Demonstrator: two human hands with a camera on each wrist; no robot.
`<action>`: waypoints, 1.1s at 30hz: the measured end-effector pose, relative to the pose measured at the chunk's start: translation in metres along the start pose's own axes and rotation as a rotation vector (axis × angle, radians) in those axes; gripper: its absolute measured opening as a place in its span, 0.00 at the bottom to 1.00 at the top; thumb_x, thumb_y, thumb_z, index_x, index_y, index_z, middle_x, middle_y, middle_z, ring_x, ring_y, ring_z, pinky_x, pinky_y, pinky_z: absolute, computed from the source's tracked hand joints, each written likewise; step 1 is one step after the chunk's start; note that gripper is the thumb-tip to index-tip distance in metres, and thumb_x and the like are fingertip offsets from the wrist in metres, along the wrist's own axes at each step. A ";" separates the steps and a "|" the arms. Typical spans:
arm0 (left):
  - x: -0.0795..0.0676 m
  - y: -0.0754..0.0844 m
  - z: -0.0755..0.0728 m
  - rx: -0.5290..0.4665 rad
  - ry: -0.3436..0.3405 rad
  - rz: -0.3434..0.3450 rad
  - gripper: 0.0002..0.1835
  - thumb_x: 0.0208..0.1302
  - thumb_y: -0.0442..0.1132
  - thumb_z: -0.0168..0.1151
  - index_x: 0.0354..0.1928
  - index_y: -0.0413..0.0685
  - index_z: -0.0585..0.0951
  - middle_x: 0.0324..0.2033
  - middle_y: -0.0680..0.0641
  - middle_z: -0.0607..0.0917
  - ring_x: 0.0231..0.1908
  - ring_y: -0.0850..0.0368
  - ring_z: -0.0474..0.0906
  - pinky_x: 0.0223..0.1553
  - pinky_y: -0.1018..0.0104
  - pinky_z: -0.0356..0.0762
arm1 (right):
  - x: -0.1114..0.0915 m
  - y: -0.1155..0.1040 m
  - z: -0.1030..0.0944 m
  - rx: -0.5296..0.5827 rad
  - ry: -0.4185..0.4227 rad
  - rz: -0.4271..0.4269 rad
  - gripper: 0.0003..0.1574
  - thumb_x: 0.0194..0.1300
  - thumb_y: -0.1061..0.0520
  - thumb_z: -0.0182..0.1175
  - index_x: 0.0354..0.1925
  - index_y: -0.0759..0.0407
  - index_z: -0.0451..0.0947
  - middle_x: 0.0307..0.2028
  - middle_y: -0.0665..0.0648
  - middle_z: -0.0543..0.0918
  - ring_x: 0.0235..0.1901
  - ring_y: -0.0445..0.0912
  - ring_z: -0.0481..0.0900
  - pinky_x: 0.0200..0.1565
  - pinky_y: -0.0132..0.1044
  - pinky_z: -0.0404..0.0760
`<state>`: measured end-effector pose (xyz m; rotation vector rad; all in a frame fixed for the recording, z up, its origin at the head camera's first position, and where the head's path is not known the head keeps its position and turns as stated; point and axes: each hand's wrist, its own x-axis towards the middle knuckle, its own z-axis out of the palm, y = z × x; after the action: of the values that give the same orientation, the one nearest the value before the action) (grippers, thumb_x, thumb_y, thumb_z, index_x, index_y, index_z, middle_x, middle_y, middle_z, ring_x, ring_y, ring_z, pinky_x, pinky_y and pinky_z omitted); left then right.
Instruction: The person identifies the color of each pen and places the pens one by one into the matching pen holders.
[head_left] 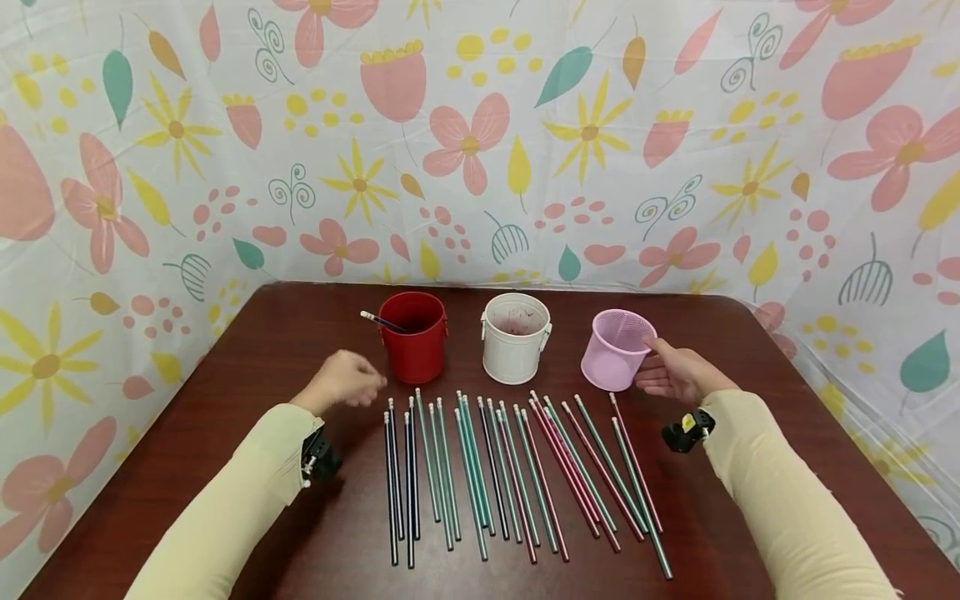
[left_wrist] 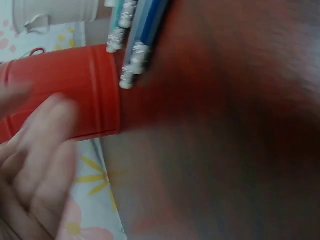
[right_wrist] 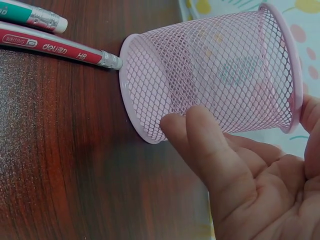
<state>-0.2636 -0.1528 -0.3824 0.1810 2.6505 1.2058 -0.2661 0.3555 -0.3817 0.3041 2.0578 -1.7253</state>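
Note:
My right hand (head_left: pixel 678 373) holds the pink mesh pencil cup (head_left: pixel 606 367) at its right side, thumb at the rim and fingers along the outer wall. In the right wrist view, two fingertips (right_wrist: pixel 200 120) lie by the mesh (right_wrist: pixel 210 65). My left hand (head_left: pixel 343 379) is beside the red bucket (head_left: pixel 417 360), with nothing seen in it; its fingers are blurred in the left wrist view. One dark pencil (head_left: pixel 382 322) leans inside the red bucket. Several dark blue pencils (head_left: pixel 391 483) lie nearest the left hand.
A white bucket (head_left: pixel 512 358) stands between the red bucket and the pink cup. Several green pencils (head_left: pixel 472 475) and pink-red pencils (head_left: pixel 566 458) lie in a row across the brown table (head_left: pixel 315 542), eraser ends toward the containers. A floral curtain (head_left: pixel 465 208) hangs behind.

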 end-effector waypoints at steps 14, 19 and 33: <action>-0.008 -0.011 0.023 0.268 -0.321 -0.109 0.13 0.59 0.40 0.64 0.23 0.37 0.82 0.18 0.44 0.83 0.19 0.54 0.82 0.24 0.60 0.82 | -0.010 -0.005 -0.001 -0.087 -0.095 0.083 0.52 0.72 0.34 0.26 0.58 0.84 0.60 0.35 0.57 0.84 0.33 0.44 0.83 0.41 0.36 0.82; -0.006 -0.008 0.027 0.293 -0.317 -0.107 0.13 0.58 0.40 0.65 0.23 0.38 0.81 0.17 0.45 0.83 0.19 0.54 0.81 0.24 0.60 0.82 | -0.010 -0.005 -0.001 -0.093 -0.104 0.076 0.54 0.72 0.33 0.22 0.59 0.85 0.59 0.36 0.59 0.85 0.34 0.46 0.84 0.42 0.37 0.82; -0.009 -0.004 0.034 0.288 -0.319 -0.110 0.12 0.59 0.38 0.63 0.21 0.38 0.80 0.15 0.45 0.82 0.17 0.54 0.80 0.23 0.60 0.82 | -0.009 -0.002 0.000 -0.078 -0.134 0.051 0.58 0.71 0.32 0.18 0.59 0.87 0.58 0.37 0.59 0.84 0.36 0.46 0.83 0.44 0.37 0.81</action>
<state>-0.2468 -0.1325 -0.4055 0.2477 2.4986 0.6904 -0.2593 0.3562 -0.3760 0.2084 1.9976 -1.5867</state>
